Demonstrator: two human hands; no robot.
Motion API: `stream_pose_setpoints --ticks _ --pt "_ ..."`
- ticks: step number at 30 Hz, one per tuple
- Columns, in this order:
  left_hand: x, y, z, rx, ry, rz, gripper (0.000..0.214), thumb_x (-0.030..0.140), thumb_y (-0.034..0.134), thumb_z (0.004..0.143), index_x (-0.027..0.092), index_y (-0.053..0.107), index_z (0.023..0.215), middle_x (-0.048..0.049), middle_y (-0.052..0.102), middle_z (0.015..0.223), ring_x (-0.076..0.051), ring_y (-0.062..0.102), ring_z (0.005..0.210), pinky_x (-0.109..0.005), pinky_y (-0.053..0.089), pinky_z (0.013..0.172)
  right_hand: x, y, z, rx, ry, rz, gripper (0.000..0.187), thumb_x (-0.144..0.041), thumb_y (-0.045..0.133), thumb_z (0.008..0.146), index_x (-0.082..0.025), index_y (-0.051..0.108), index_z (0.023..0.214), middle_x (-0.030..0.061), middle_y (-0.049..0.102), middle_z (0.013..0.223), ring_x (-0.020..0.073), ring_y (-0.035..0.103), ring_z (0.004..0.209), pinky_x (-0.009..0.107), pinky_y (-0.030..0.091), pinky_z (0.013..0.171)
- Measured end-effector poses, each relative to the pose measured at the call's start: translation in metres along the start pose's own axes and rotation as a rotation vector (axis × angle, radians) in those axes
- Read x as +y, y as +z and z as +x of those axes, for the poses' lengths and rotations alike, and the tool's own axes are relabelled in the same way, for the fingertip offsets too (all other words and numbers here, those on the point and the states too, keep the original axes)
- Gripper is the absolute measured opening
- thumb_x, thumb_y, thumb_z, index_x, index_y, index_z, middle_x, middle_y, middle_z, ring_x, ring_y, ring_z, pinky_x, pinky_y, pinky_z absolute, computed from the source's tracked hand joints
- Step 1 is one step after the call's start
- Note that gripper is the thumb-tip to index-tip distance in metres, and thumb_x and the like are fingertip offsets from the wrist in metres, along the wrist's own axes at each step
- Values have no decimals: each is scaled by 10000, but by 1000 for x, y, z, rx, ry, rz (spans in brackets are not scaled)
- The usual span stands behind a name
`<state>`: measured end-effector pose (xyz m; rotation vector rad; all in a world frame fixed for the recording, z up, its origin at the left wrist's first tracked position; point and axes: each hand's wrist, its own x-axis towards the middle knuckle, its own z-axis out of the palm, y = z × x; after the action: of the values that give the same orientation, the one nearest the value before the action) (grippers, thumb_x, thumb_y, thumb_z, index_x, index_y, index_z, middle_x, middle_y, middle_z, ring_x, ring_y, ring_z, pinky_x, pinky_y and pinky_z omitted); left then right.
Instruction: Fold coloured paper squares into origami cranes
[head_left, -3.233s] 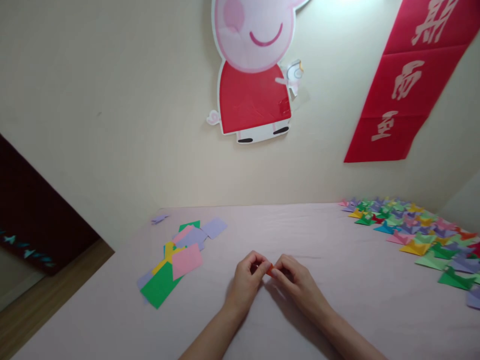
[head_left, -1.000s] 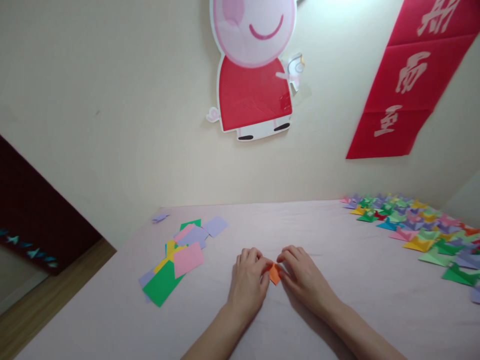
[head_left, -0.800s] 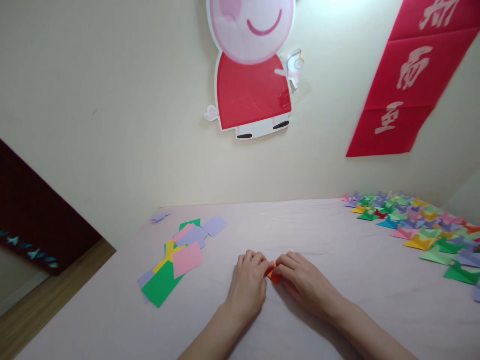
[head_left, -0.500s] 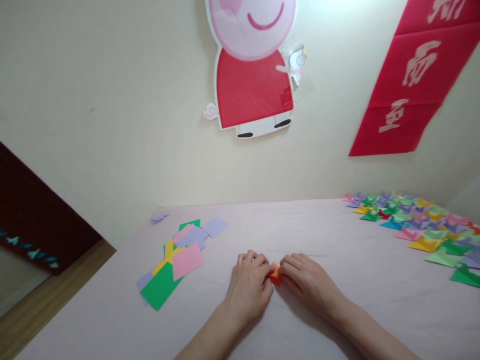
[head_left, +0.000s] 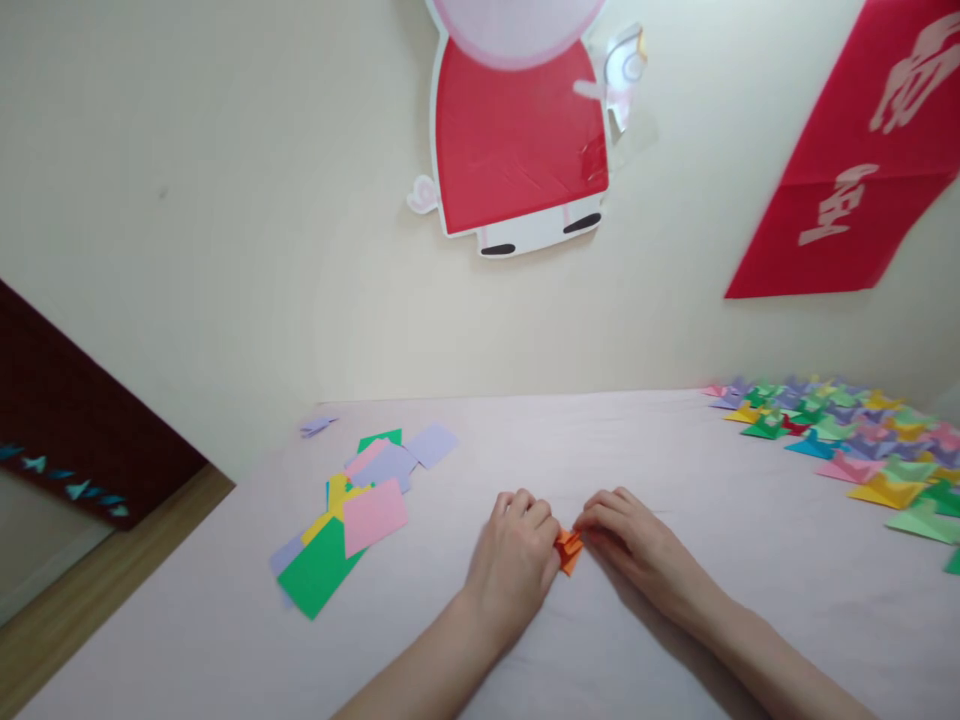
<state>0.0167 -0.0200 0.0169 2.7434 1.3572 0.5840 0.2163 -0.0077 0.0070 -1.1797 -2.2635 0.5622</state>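
Note:
Between my hands, low over the pale cloth-covered table (head_left: 225, 640), is a small folded piece of orange paper (head_left: 569, 552) with creased, pointed flaps. My left hand (head_left: 521, 550) has its fingers curled on the paper's left side, thumb hidden beneath the palm. On the other side, my right hand (head_left: 630, 535) pinches the upper right edge of the orange paper between thumb and fingertips. The fingers cover part of the paper, so its full shape cannot be made out.
Loose coloured sheets, including a green sheet (head_left: 319, 570) and a pink sheet (head_left: 375, 517), overlap at the left. A small folded purple paper (head_left: 319, 426) lies behind them. Rows of folded paper figures (head_left: 847, 440) stand at the right. The wall (head_left: 300, 250) rises behind the table.
The view has tilted down and shifted a little. My right hand has moved slightly apart from the left, and more of the orange paper shows, its flaps more spread.

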Motion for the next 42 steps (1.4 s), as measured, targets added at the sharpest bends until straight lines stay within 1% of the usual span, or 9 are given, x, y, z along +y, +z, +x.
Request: stream_pose_setpoints --ticks 3,5,9,16,21,28,33,38,42 --pt "0 2 1 3 -43 -26 126 69 593 845 190 598 812 -14 616 874 -211 493 893 -362 394 811 0 0 2 -4 41 46 229 -73 471 871 -227 638 845 40 639 877 212 529 879 355 452 794" --pt "1 3 3 7 -67 -42 106 99 600 864 193 598 816 -19 616 872 -216 497 897 -366 392 805 -2 0 4 -4 58 62 222 -68 490 846 -230 639 817 36 640 849 214 530 869 353 453 786" --pt "2 7 8 19 -92 -42 98 179 624 890 197 587 800 -25 616 857 -223 506 882 -373 387 785 -5 -2 9 -29 84 75 179 -108 539 850 -234 642 778 23 645 809 209 537 849 340 449 778" --pt "-2 8 12 28 -144 -106 145 207 654 874 201 570 757 -12 626 853 -210 518 866 -351 371 763 -3 -6 21 -87 144 102 129 -128 603 817 -219 635 732 2 626 776 193 525 826 319 428 766" --pt "-7 7 7 51 -197 -237 126 165 621 880 205 601 762 1 640 835 -194 518 866 -331 365 768 -3 -2 30 -130 176 40 105 -116 632 752 -214 657 722 12 626 787 199 525 810 325 414 748" --pt "-12 9 6 49 -263 -415 151 177 564 924 228 635 800 23 672 837 -190 541 880 -330 361 800 -9 2 40 -154 211 -82 121 -97 643 686 -214 673 690 29 624 775 209 532 807 303 407 717" --pt "-14 12 5 52 -265 -413 163 192 538 941 225 631 811 10 668 842 -194 540 876 -320 369 785 -12 -1 48 -170 223 -76 123 -92 653 669 -206 677 632 35 607 735 208 528 778 295 405 688" --pt "-14 12 5 46 -275 -404 176 194 519 946 222 628 810 5 668 836 -195 539 867 -319 372 773 -7 -6 45 -195 218 9 99 -128 672 695 -212 723 707 23 645 794 201 574 836 280 447 730" --pt "-13 10 5 47 -292 -409 175 195 512 942 214 616 802 -4 661 831 -200 537 863 -330 379 775 -3 -5 43 -187 211 47 101 -150 652 738 -209 723 696 20 654 791 201 590 859 287 455 758"
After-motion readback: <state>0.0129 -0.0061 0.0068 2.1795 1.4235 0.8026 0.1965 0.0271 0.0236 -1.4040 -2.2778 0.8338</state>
